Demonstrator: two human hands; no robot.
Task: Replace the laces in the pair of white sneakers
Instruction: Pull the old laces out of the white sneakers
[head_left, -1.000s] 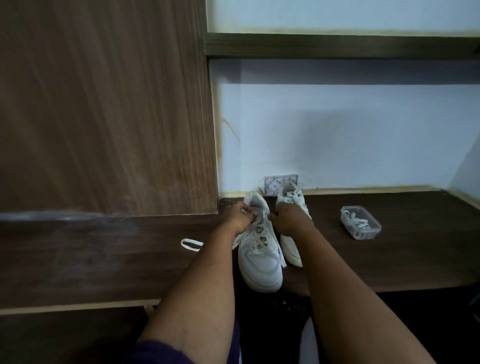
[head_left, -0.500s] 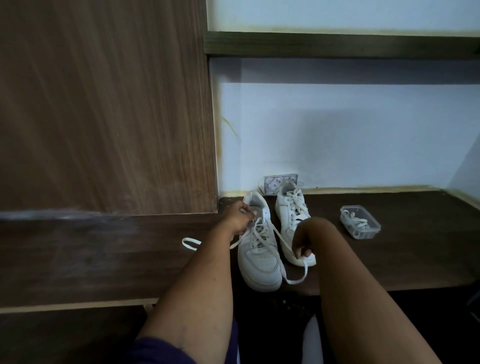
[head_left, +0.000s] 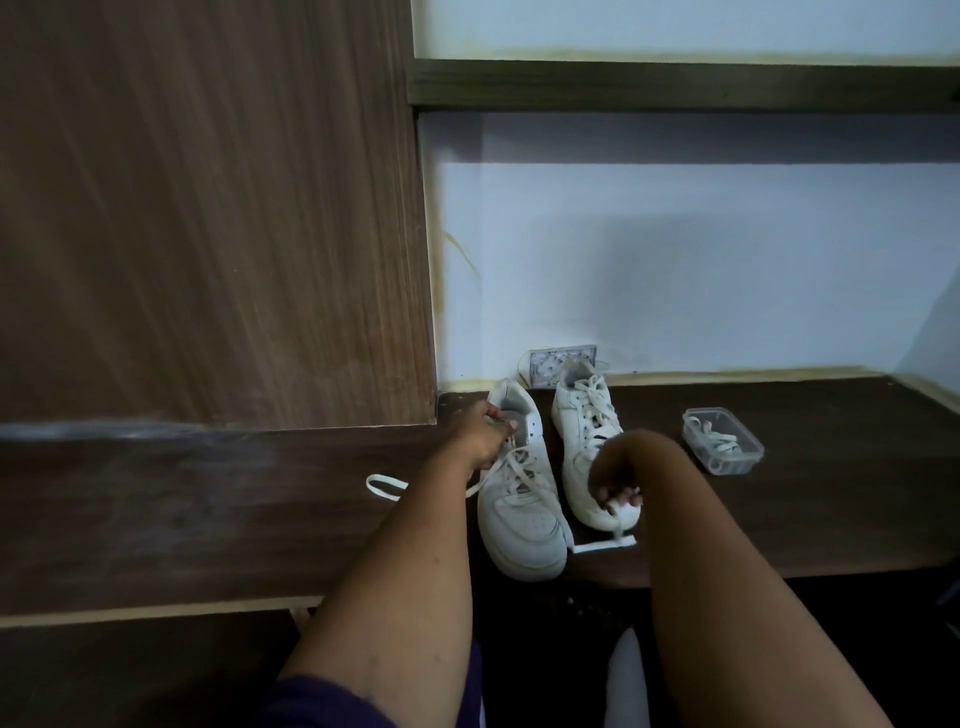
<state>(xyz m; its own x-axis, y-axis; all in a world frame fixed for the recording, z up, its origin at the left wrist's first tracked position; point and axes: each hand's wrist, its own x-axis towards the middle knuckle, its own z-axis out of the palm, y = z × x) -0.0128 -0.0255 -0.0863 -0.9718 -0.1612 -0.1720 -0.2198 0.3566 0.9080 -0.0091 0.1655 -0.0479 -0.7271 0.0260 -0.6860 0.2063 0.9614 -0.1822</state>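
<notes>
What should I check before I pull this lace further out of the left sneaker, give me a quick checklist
1. Left hand steadies the left sneaker at its collar: ok.
2. Right hand pinches the lace: ok.
3. Lace free of the upper eyelets: cannot tell; crossings still show over the tongue.
4. Lace clear of the right sneaker: not ok, it drapes by that toe.
5. Spare laces ready in the clear container: ok.

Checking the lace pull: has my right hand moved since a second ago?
Yes. The right hand came toward the desk's front edge, away from the wall, pulling the lace.
</notes>
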